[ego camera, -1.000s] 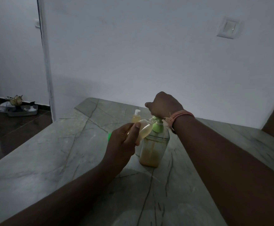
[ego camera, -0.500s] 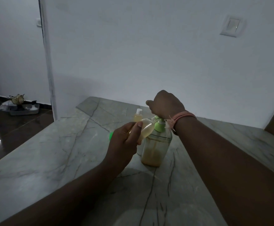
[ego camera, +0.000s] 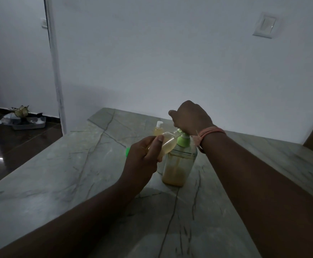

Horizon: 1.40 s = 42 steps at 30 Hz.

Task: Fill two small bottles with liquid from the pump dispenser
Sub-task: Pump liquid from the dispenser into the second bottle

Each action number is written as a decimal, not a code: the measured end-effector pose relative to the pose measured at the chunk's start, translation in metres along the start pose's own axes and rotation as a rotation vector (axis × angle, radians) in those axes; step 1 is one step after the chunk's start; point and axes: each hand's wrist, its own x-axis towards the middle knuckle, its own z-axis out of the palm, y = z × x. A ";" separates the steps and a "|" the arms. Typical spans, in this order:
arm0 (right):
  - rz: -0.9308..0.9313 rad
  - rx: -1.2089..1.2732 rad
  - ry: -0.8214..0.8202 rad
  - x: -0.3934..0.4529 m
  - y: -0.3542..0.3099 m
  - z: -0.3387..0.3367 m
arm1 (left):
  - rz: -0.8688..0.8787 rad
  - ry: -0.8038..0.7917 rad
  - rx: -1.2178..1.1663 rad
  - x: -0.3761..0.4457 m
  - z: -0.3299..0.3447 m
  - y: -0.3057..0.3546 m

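Wrapped around a small clear plastic bottle part-filled with yellow liquid (ego camera: pixel 167 144), the left hand (ego camera: pixel 142 161) has a closed grip, thumb lying along the bottle's side, and holds it tilted with its mouth up against the green spout of the pump. The right hand (ego camera: pixel 190 115) rests curled on top of the green pump head (ego camera: pixel 183 139), its fingers folded down over it; how tightly that grip closes cannot be told. A pink thread band (ego camera: pixel 210 132) circles the right wrist. The tall clear pump dispenser with amber liquid low inside (ego camera: pixel 178 164) stands upright on the grey veined marble surface (ego camera: pixel 58 174). Just behind it, near the wall, stands a second small yellow-filled bottle with a white cap (ego camera: pixel 158 128). A small green cap (ego camera: pixel 127 152) peeks out just left of the left hand, lying on the surface.
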 end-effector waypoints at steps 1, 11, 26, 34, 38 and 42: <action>0.003 0.020 0.005 0.000 0.002 0.002 | -0.003 -0.001 -0.001 0.001 0.000 -0.001; -0.029 -0.102 -0.027 0.000 -0.006 -0.006 | -0.007 -0.004 0.003 0.000 0.000 -0.003; 0.008 -0.010 -0.071 -0.001 -0.004 -0.006 | -0.001 -0.003 0.029 -0.001 0.000 -0.001; 0.074 0.009 -0.069 -0.006 -0.002 0.001 | 0.012 0.002 0.029 0.001 0.000 -0.006; 0.049 -0.087 -0.062 -0.003 -0.006 -0.006 | 0.008 0.000 0.037 0.000 0.000 -0.002; 0.033 0.017 -0.042 -0.001 -0.003 0.000 | 0.005 0.008 0.025 0.001 0.000 -0.002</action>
